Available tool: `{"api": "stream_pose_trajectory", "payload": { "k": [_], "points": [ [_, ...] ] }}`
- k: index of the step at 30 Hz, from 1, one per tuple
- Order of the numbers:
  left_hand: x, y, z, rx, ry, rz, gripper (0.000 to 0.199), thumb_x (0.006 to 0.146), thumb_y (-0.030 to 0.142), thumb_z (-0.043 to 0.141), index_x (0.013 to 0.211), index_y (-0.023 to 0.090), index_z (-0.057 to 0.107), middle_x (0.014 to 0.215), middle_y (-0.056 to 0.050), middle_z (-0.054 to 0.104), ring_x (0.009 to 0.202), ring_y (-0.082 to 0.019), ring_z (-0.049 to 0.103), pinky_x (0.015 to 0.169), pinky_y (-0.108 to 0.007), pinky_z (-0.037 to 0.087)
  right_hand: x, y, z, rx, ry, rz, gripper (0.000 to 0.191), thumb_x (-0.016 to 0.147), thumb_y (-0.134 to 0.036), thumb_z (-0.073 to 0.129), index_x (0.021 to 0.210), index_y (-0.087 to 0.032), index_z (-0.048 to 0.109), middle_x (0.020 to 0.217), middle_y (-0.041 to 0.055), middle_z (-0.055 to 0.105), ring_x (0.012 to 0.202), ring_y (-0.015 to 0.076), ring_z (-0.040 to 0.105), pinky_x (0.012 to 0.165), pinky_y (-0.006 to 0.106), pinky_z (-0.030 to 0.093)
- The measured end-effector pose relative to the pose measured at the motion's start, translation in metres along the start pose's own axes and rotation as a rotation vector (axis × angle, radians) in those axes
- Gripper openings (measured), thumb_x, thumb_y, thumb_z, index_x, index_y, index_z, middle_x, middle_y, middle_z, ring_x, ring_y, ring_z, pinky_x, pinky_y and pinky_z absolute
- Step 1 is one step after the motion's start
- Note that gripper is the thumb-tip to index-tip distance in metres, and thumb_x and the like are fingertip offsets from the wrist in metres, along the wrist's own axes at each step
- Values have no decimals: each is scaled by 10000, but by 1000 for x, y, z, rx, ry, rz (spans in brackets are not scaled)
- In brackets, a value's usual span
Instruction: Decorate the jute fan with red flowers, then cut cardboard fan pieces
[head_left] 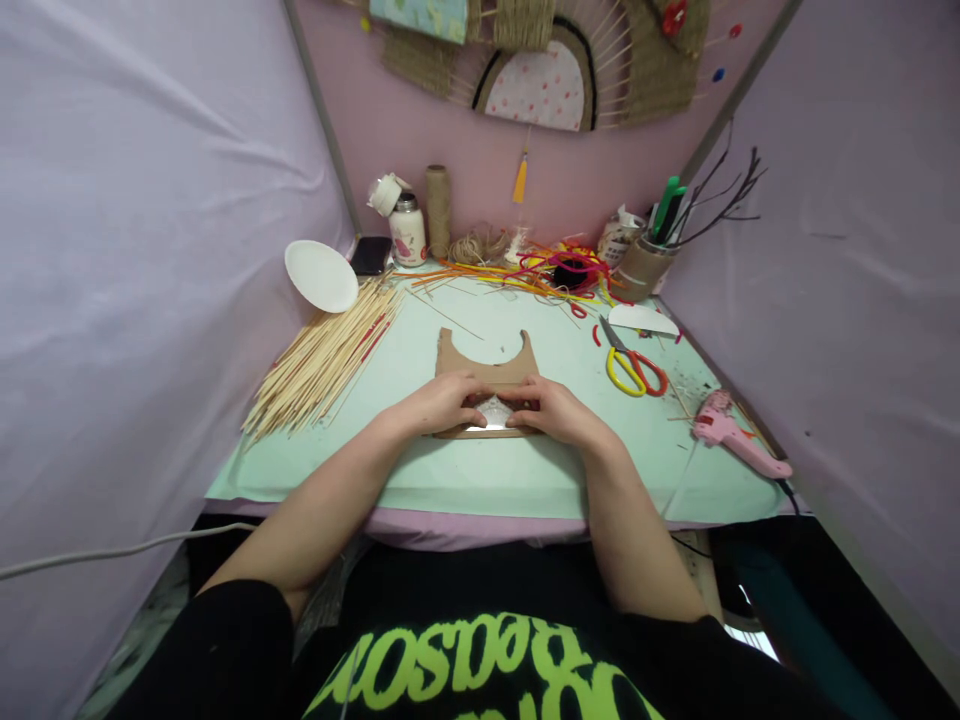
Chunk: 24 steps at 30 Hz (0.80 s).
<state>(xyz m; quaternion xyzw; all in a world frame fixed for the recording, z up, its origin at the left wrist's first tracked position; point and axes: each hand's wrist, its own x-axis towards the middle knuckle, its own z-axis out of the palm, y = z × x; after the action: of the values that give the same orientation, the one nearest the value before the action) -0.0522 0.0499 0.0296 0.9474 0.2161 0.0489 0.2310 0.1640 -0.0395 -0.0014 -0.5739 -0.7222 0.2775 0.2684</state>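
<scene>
A brown cardboard piece [489, 372] with a rounded cut-out at its top lies on the table in front of me. Over its lower part is a small white half-round piece [495, 411] with a speckled surface and a plain white strip along its lower edge. My left hand [448, 402] grips this piece from the left, thumb near the bottom edge and fingers curled along the top. From the right, my right hand [549, 408] holds it the same way. The fingers of both hands nearly meet above it and hide its sides.
Thin wooden sticks [322, 360] and a white paper plate [321, 276] are at left. Scissors [631, 368], a pink glue gun [739, 436] and a white half-disc [643, 320] lie at right. Colourful pipe cleaners [566, 268], a bottle [408, 232] and a tool cup [645, 268] line the back.
</scene>
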Motion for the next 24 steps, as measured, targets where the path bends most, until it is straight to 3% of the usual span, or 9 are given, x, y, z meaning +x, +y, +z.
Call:
{"api": "stream_pose_trajectory", "payload": {
  "k": [3, 5, 8, 12, 17, 24],
  "points": [
    [-9, 23, 8, 178, 67, -75, 264, 844, 285, 615, 1056, 135, 663, 972, -113, 630, 928, -251, 600, 805, -364, 479, 0, 2, 1, -9, 8, 1, 367, 737, -245, 732, 1102, -280, 733, 868, 11, 589, 809, 177, 575, 762, 291, 437],
    [-18, 46, 25, 283, 157, -138, 249, 886, 187, 524, 1091, 102, 637, 1061, -154, 639, 1008, -280, 604, 858, -417, 486, 0, 4, 3, -15, 15, -7, 341, 747, -253, 726, 1088, -271, 737, 869, 15, 589, 798, 172, 576, 749, 287, 439],
    [-29, 78, 61, 315, 322, -113, 384, 868, 171, 565, 1237, 71, 544, 1342, -215, 530, 1267, -319, 493, 1020, -461, 430, -1, 5, 4, -7, 19, -16, 297, 785, -254, 686, 1077, -255, 738, 869, 20, 592, 778, 161, 575, 727, 279, 446],
    [-29, 98, 98, 304, 384, -194, 621, 834, 337, 655, 1322, 12, 452, 1429, -282, 437, 1373, -381, 378, 1102, -517, 356, -1, 3, 4, -4, 28, -12, 297, 801, -220, 654, 1085, -238, 738, 870, 32, 598, 781, 162, 581, 726, 281, 457],
    [-24, 96, 104, 269, 364, -230, 715, 809, 462, 667, 1334, 33, 442, 1421, -286, 448, 1381, -396, 364, 1124, -531, 317, -1, 0, 4, 8, 45, -3, 325, 783, -206, 668, 1099, -235, 738, 872, 41, 598, 786, 171, 591, 731, 293, 477],
    [-23, 98, 100, 249, 359, -238, 721, 797, 474, 674, 1318, 28, 450, 1401, -307, 456, 1366, -407, 383, 1134, -549, 284, -3, -2, -2, 46, 21, 21, 370, 786, -218, 653, 1150, -201, 717, 873, 50, 638, 737, 161, 586, 712, 295, 493]
  ]
}}
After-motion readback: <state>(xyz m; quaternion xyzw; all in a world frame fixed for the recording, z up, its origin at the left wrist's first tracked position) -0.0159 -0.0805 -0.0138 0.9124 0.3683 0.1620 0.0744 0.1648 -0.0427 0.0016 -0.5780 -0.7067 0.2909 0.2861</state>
